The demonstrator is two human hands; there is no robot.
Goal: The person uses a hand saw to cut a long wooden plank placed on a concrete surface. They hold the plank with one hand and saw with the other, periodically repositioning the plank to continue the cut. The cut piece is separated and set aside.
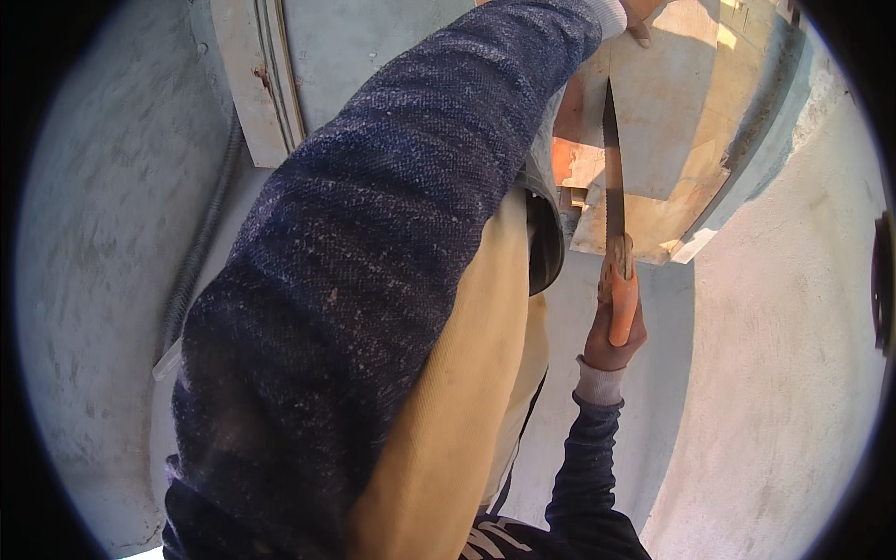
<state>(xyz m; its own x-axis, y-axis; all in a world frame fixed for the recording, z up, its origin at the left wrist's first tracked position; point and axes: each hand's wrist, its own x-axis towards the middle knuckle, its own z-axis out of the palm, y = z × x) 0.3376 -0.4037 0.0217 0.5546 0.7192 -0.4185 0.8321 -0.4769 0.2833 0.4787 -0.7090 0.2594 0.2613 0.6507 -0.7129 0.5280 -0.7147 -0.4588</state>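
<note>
My right hand (618, 338) is wrapped round the orange handle of a handsaw (613, 177). The saw's long dark blade points away from me, its toothed edge to the left. It lies along a thin, pale board (665, 112); whether the teeth sit in a cut I cannot tell. At the top edge, my left hand (638, 21) rests on the board's far part, its thumb stretched out and its other fingers mostly outside the picture. My left arm, in a dark blue speckled sleeve, crosses the view and hides much of the middle.
Under the board is a worn, yellowish wooden surface (644, 219) with an orange patch at its left. A pale panel with a metal-edged frame (266, 84) stands at upper left, beside a ribbed grey conduit (201, 247). A sunlit plastered surface (784, 355) spreads at right.
</note>
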